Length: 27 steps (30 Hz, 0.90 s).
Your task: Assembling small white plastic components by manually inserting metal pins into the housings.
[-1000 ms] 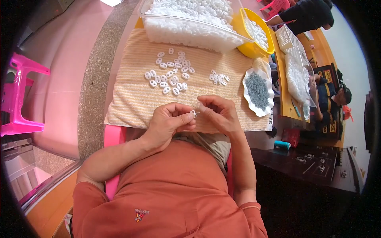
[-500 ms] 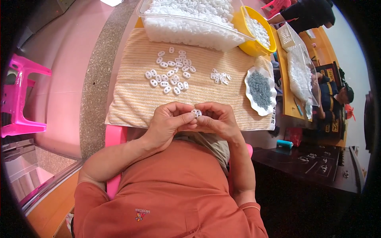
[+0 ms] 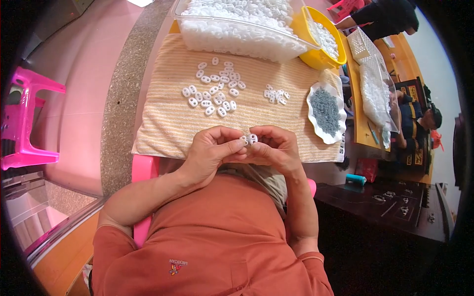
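Note:
Both hands meet over the near edge of a striped towel (image 3: 168, 118). My left hand (image 3: 217, 148) pinches a small white plastic piece with holes (image 3: 244, 140) between thumb and forefinger. In the fingertips of my right hand (image 3: 276, 150) is a white oval plastic piece with two holes (image 3: 253, 138), close beside the first; whether they touch I cannot tell. Beyond the hands, several white two-holed ovals (image 3: 222, 112) lie scattered on the towel. Farther right sits a small cluster of smaller white pieces (image 3: 276, 93). A white scalloped dish (image 3: 337, 137) holds many small grey pieces (image 3: 324, 109).
A clear bin (image 3: 237, 44) heaped with white pieces stands at the towel's far side, against a yellow basin (image 3: 316, 61). Pink stools (image 3: 24, 118) are at the left. At right, a person in dark clothes (image 3: 412, 121) sits past a wooden table (image 3: 363, 128).
The two white pieces at my fingertips have come slightly apart. My right hand has shifted a little to the right, and its oval now shows more fully.

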Each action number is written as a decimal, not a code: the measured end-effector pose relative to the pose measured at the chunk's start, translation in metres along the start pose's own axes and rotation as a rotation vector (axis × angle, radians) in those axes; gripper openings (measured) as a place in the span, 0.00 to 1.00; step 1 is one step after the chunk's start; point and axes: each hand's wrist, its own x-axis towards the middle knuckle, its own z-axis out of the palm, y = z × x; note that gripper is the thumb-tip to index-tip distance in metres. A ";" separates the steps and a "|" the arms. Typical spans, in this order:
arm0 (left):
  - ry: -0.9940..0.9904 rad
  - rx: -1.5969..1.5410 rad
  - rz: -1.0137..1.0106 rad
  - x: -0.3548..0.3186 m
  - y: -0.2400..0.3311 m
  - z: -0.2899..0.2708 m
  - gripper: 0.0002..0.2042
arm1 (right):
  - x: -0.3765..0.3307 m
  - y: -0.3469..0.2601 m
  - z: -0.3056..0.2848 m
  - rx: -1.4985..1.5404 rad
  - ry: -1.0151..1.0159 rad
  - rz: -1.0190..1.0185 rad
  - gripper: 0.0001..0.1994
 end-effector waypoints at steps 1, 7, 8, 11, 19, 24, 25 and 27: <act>-0.001 0.000 0.001 0.000 0.000 0.000 0.08 | 0.000 -0.001 0.000 0.010 -0.003 -0.006 0.16; 0.006 0.011 0.001 0.001 -0.001 0.000 0.08 | -0.002 -0.004 0.003 0.068 0.009 -0.010 0.16; 0.006 0.013 0.001 0.001 -0.001 0.001 0.08 | -0.002 -0.005 0.004 0.070 0.008 -0.012 0.16; 0.024 -0.001 -0.001 -0.001 0.001 -0.001 0.08 | -0.001 -0.006 0.007 0.050 0.040 0.004 0.15; 0.038 0.024 -0.017 -0.001 0.001 0.002 0.07 | -0.002 -0.005 0.003 0.000 0.019 -0.043 0.16; 0.028 0.024 -0.018 -0.001 0.001 0.002 0.07 | -0.002 -0.005 0.004 0.022 0.021 -0.047 0.16; 0.028 0.028 -0.021 -0.001 0.001 0.002 0.07 | -0.002 -0.006 0.005 0.052 0.017 -0.047 0.16; 0.026 0.027 -0.020 -0.001 0.001 0.002 0.07 | -0.002 -0.006 0.005 0.048 0.018 -0.051 0.16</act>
